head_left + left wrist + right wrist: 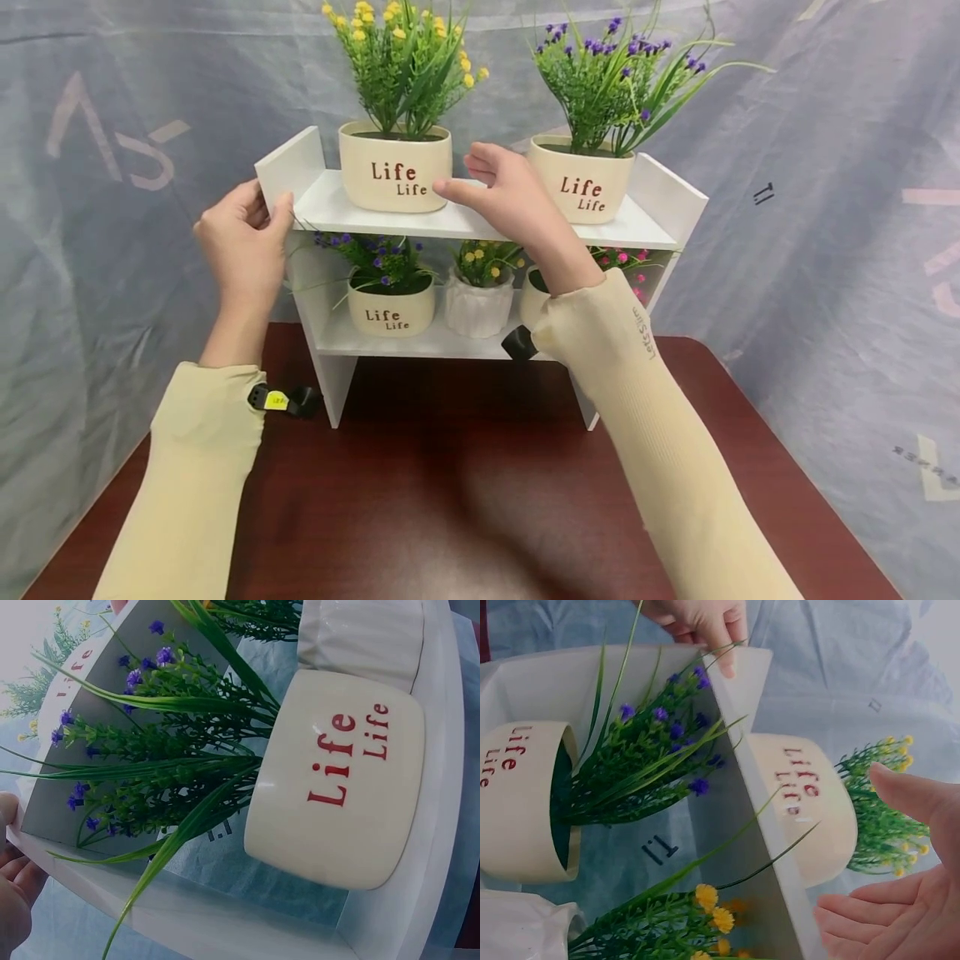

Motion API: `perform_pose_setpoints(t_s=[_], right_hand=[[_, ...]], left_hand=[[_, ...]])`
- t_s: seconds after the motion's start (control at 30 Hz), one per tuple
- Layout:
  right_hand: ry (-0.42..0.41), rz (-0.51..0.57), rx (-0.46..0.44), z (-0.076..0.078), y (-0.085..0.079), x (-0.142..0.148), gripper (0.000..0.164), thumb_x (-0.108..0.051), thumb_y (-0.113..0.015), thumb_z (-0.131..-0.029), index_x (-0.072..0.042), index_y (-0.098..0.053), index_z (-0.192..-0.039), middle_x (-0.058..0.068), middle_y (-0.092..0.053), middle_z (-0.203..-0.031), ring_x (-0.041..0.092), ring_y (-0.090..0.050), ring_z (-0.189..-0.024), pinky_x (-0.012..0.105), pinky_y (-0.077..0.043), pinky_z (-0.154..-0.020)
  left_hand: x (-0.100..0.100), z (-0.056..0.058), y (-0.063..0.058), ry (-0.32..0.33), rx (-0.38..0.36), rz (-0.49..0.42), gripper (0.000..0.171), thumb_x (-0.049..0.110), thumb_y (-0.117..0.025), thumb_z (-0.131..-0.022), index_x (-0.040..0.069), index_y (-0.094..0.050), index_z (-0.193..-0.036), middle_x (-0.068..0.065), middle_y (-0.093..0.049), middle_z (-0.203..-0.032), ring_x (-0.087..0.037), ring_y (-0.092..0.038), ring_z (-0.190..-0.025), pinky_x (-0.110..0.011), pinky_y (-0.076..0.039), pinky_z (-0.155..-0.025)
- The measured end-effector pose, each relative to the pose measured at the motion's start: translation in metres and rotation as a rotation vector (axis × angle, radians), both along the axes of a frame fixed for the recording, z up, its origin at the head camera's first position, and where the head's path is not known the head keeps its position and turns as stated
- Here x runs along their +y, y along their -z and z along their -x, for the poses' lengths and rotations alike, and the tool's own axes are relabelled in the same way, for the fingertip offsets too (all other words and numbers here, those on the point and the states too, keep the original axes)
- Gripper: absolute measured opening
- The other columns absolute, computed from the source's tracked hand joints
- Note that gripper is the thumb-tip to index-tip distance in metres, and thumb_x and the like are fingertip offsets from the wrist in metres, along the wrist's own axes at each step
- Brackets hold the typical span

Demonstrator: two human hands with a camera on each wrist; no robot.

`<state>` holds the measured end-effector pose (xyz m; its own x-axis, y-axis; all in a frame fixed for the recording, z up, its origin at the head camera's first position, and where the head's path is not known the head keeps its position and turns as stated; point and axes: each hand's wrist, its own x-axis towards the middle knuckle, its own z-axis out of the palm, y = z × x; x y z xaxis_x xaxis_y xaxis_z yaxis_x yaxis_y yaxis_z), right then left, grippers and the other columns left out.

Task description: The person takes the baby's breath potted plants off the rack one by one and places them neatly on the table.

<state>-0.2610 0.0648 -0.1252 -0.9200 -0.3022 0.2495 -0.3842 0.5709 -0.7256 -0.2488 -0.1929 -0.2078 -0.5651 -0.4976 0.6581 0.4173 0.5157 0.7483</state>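
Note:
My left hand (243, 242) grips the left side of a white two-tier shelf (288, 172), thumb in front and fingers round the panel. My right hand (517, 200) is raised over the upper board with straight fingers, thumb and fingers apart. Its thumb tip overlaps the right side of a cream "Life" pot with yellow flowers (360, 171) in the head view. The right wrist view shows that open palm (922, 900) beside the same pot (810, 817). Right of this hand stands a cream pot with purple flowers (547, 171), partly hidden by it.
On the lower board are a cream pot with purple flowers (390, 308), a white ribbed pot with yellow flowers (478, 308) and a pot with pink flowers (531, 300), mostly behind my right arm. The shelf stands on a dark red table (420, 500); grey cloth (112, 250) hangs behind.

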Motion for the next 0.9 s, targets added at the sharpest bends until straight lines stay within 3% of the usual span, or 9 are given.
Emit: perform_pose_setpoints(t_s=[0.27, 0.63, 0.9], right_hand=[[0.013, -0.024, -0.089, 0.011, 0.001, -0.005, 0.083, -0.038, -0.066, -0.091, -0.006, -0.023, -0.154, 0.004, -0.036, -0.157, 0.013, -0.036, -0.143, 0.022, -0.028, -0.118], [0.048, -0.055, -0.19, 0.015, -0.005, -0.02, 0.086, -0.044, -0.066, -0.089, -0.01, -0.022, -0.155, 0.001, -0.038, -0.156, 0.011, -0.034, -0.144, 0.022, -0.03, -0.117], [0.151, -0.114, -0.216, 0.018, -0.008, -0.032, 0.083, -0.048, -0.068, -0.086, -0.015, -0.03, -0.152, -0.001, -0.037, -0.155, 0.01, -0.041, -0.134, 0.024, -0.036, -0.11]], left_hand=[[0.003, 0.002, 0.001, 0.003, 0.022, -0.01, 0.025, 0.017, -0.067, -0.09, 0.009, -0.073, -0.113, -0.012, -0.071, -0.113, -0.005, -0.069, -0.099, -0.014, -0.054, -0.083], [0.001, 0.001, 0.0, 0.014, 0.024, -0.02, 0.026, 0.017, -0.068, -0.09, 0.008, -0.073, -0.113, -0.013, -0.071, -0.113, -0.006, -0.069, -0.1, -0.015, -0.054, -0.083], [0.0, 0.001, 0.0, 0.006, 0.009, -0.016, 0.026, 0.019, -0.068, -0.09, 0.008, -0.073, -0.113, -0.012, -0.071, -0.113, -0.006, -0.069, -0.1, -0.015, -0.054, -0.084]])
